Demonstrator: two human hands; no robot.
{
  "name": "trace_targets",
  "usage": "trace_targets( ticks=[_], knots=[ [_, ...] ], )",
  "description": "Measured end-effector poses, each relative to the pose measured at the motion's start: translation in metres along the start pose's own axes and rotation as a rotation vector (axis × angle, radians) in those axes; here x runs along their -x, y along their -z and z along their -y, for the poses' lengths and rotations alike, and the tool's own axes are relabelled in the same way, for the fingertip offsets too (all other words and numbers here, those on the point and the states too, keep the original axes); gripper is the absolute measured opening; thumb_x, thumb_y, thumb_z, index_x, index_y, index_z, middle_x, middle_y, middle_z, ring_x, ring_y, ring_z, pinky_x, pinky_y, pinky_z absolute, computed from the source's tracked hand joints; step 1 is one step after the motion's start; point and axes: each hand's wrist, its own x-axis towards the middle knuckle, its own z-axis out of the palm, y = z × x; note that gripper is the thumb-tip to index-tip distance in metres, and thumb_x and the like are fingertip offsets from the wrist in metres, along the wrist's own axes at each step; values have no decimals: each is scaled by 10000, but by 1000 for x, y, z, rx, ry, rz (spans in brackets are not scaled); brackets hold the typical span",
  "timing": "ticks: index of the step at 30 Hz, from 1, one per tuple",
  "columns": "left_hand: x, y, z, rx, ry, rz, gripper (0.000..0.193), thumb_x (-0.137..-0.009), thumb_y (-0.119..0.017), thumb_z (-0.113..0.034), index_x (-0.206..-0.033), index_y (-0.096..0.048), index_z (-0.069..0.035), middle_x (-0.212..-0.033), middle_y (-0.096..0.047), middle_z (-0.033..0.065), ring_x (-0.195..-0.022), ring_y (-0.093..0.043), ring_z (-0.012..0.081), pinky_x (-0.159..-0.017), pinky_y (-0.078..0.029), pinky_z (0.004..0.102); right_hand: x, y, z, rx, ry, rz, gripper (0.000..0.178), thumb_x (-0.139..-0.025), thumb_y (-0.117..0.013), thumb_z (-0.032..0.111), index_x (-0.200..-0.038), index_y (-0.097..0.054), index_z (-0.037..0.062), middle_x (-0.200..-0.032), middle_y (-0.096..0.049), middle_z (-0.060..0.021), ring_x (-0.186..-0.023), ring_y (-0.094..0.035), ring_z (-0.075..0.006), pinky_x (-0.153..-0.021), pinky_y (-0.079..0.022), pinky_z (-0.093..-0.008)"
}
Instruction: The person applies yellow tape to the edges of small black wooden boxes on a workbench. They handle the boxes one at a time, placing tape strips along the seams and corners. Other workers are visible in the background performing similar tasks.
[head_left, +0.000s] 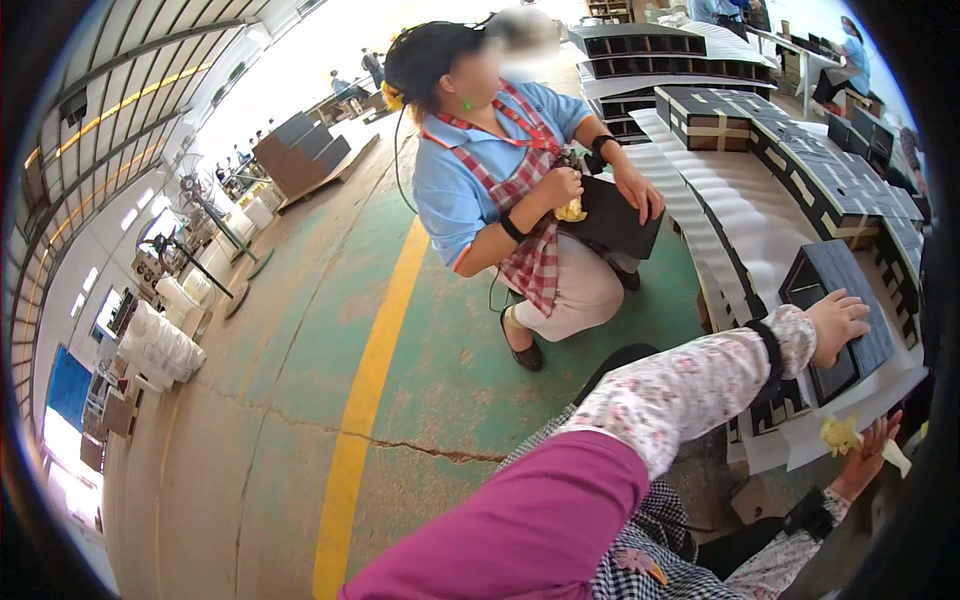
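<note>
My left hand (pixel 838 325) lies with its fingers spread over the face of a dark wooden box (pixel 845 268), which stands tilted on the white foam-covered stack at the right. The floral sleeve and black wristband of that arm reach across to it. Lower right, my right hand (pixel 868 462) is raised beside the stack, its fingers closed around a crumpled yellow cloth (pixel 838 433) that shows on both sides of the hand. Part of the right forearm is hidden by my left arm and clothing.
A co-worker (pixel 510 180) in a blue shirt and checked apron squats ahead, holding a dark panel (pixel 612 215) and a yellow rag. Taped black boxes (pixel 790 150) line the stack. More shelf-like pieces (pixel 640 42) lie behind. Floor fans (pixel 215 225) stand at left.
</note>
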Motion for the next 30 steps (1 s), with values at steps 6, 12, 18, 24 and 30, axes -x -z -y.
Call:
trace_targets(
  ticks=[6, 12, 18, 24, 30],
  knots=[
    [29, 49, -75, 554, 68, 58, 687, -678, -726, -192, -1295, -463, -43, -1369, -377, 240, -1265, -388, 379, -1048, -339, 438, -14, 42, 0, -801, -386, 315, 345, -996, -392, 187, -1302, -430, 32, -739, -357, 9, -594, -362, -88, -545, -331, -215],
    [37, 54, -109, 782, 292, 161, 620, -737, -734, -202, -1261, -457, -20, -1046, -585, 185, -942, -617, 307, -822, -494, 367, 18, -26, -46, -652, -405, 410, 479, -972, -459, 335, -1360, -395, 62, -867, -430, -39, -758, -466, -136, -747, -434, -281],
    [44, 28, -111, 733, 364, 58, 405, -781, -704, -134, -1128, -550, 8, -987, -581, 140, -859, -633, 232, -741, -535, 311, 46, -44, -48, 334, 53, 156, 461, -997, -416, 272, -1407, -324, 81, -865, -466, 4, -758, -475, -77, -700, -440, -216],
    [46, 34, -121, 699, 324, 117, 311, -808, -687, -159, -1052, -573, -4, -938, -564, 114, -815, -631, 253, -718, -523, 321, 42, -31, -32, 147, -72, -35, 387, -952, -517, 193, -1297, -456, 27, -796, -495, 38, -716, -500, -56, -678, -444, -219],
    [43, 41, -125, 605, 366, 96, 329, -847, -652, -286, -990, -564, -3, -891, -569, 131, -768, -615, 274, -663, -498, 342, 33, -7, -15, 123, 33, -124, 364, -971, -441, 194, -1289, -458, 18, -996, -562, -23, -892, -563, -97, -878, -471, -278]
  ],
)
